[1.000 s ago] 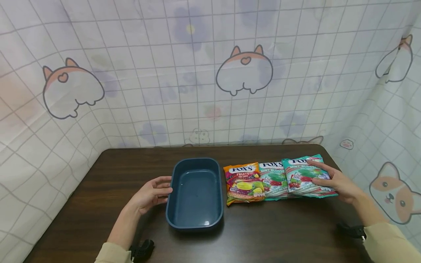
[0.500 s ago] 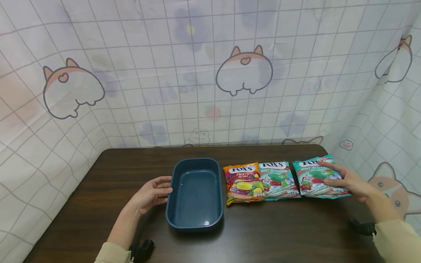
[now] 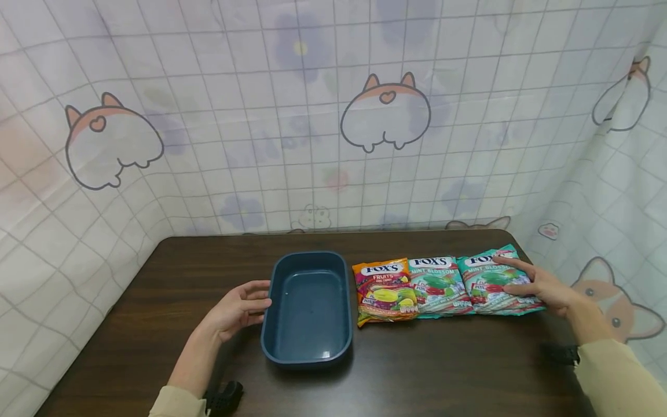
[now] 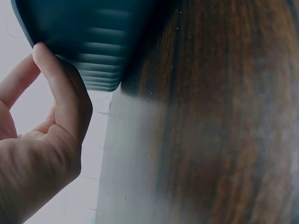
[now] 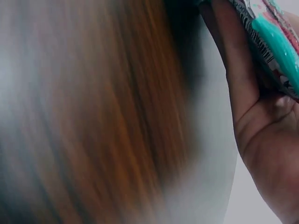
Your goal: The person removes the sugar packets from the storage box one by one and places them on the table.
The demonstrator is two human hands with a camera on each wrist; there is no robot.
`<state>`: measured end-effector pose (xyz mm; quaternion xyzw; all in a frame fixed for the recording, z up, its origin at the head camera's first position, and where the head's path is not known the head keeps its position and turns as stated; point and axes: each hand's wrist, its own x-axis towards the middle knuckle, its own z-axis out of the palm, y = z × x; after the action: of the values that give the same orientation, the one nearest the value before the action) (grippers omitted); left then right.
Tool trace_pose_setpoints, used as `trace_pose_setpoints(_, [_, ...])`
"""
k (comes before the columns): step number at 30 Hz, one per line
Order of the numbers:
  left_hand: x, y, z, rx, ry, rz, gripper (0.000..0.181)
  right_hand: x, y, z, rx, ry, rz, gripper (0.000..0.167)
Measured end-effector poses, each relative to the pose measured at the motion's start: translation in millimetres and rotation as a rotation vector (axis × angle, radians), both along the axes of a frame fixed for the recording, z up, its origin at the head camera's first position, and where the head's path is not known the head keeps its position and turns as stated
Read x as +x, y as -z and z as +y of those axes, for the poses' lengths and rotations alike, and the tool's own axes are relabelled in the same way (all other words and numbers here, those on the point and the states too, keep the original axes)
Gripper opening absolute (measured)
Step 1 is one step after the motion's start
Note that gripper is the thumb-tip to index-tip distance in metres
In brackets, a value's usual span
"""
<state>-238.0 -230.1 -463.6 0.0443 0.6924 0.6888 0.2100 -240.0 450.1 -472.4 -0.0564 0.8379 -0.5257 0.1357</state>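
Three bags of candy lie in a row on the dark wooden table. At the left end is an orange fruits candy bag (image 3: 387,292). Beside it lies a teal mint candy bag (image 3: 436,285), and at the right end a second, slightly tilted teal mint candy bag (image 3: 495,284). My right hand (image 3: 539,289) grips this last bag by its right side, thumb low and fingers over the upper part. Its edge shows in the right wrist view. My left hand (image 3: 237,310) touches the left rim of a dark blue rectangular bin (image 3: 307,356) with extended fingertips; no contents show inside.
The table's (image 3: 443,370) back edge meets a hanging white grid-patterned cloth (image 3: 250,145) with dog drawings. More of this cloth hangs along the left and right sides. A black wrist strap (image 3: 225,397) shows under the left sleeve.
My right hand has slid the right teal bag off the middle one to the right, then slightly back left until the two nearly meet. The left hand and the bin look unmoved.
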Motion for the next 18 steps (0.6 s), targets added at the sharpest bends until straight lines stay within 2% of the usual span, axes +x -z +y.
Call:
trace_pose_setpoints(5, [-0.7,-2.5,0.0,0.003,-0.008,0.0,0.063,-4.0,-2.4,-16,0.07,-0.002,0.058,0.067])
trace_pose_setpoints(9, [-0.8,-2.4,1.3,-0.002,-0.01,-0.004,0.064,-3.7,-3.8,-27,0.143,0.041,0.077,0.069])
trace_pose_setpoints(15, [-0.9,-1.4,0.7,-0.063,0.001,0.021,0.063,-0.2,-4.8,-41,0.316,0.111,0.234,0.075])
trace_pose_setpoints(18, [-1.3,-1.7,-1.3,-0.096,0.013,0.054,0.06,2.2,-6.2,-45,0.391,0.131,0.276,0.077])
